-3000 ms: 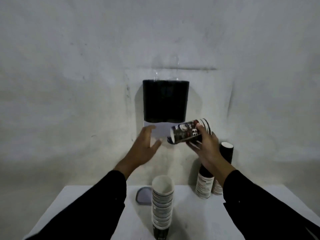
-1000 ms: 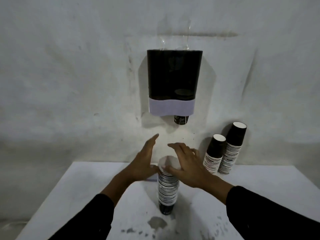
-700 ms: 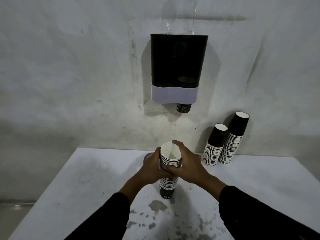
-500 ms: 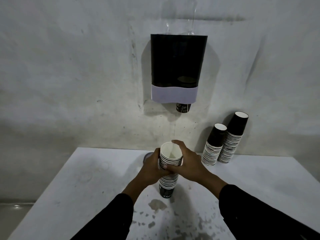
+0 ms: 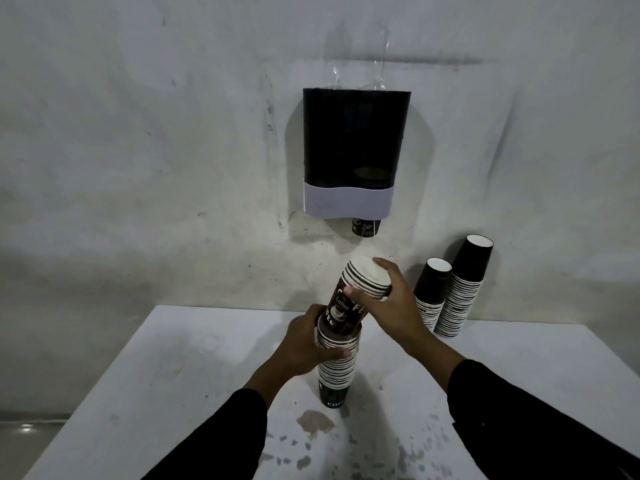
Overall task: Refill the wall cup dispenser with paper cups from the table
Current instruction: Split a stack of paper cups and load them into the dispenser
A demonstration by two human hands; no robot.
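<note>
Dim light; scuffed grey wall (image 5: 138, 150) behind stained white table (image 5: 173, 375).

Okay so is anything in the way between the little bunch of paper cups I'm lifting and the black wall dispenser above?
Nothing visible does. The right hand holds the tilted bunch of paper cups below the black wall dispenser; only bare wall lies between.

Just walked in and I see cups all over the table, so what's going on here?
A person is pulling a small batch of cups off the top of the cup stack on the table. The left hand grips the stack while the right hand tilts the batch free. The wall dispenser shows one cup poking out below. Two more stacks lean against the wall.
</note>
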